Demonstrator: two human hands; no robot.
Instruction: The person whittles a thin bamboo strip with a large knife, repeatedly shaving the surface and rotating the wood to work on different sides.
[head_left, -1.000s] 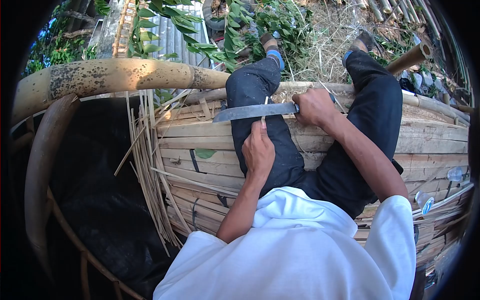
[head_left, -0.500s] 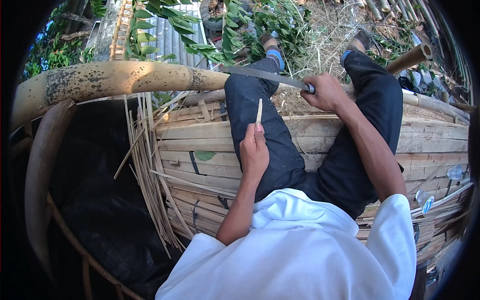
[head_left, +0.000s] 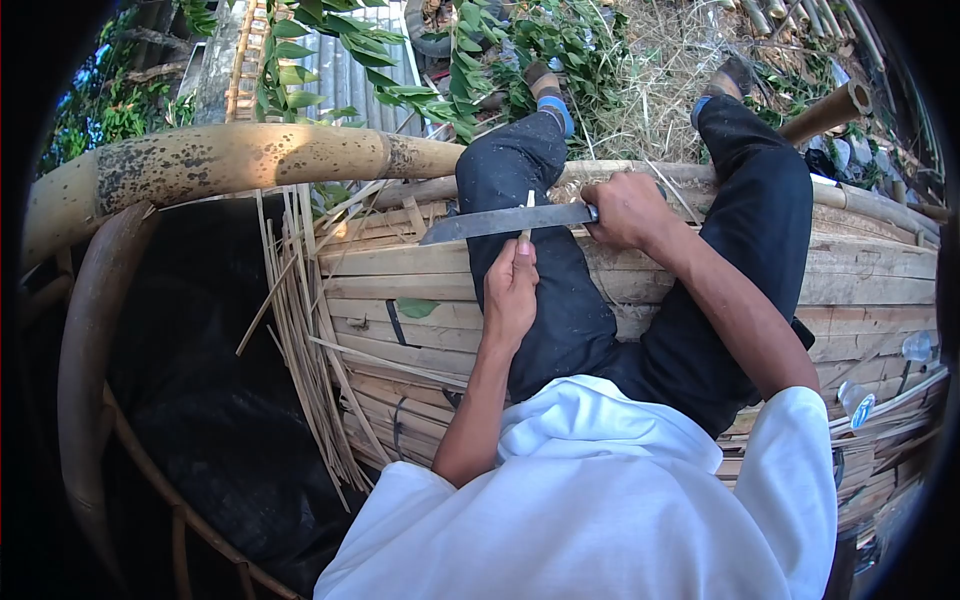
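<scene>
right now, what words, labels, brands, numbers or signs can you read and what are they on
No text can be read.
Blue-and-white label on a clear cup: too small and blurred to read.
Knife in the right hand: no readable marking.
White shirt: no lettering visible.

Right hand (head_left: 628,212): wrapped round knife (head_left: 505,221) handle | left hand (head_left: 511,292): just below knife blade, pinching stick (head_left: 531,199) | stick: crossing knife blade | thin strips (head_left: 305,350): beyond knife tip
</scene>
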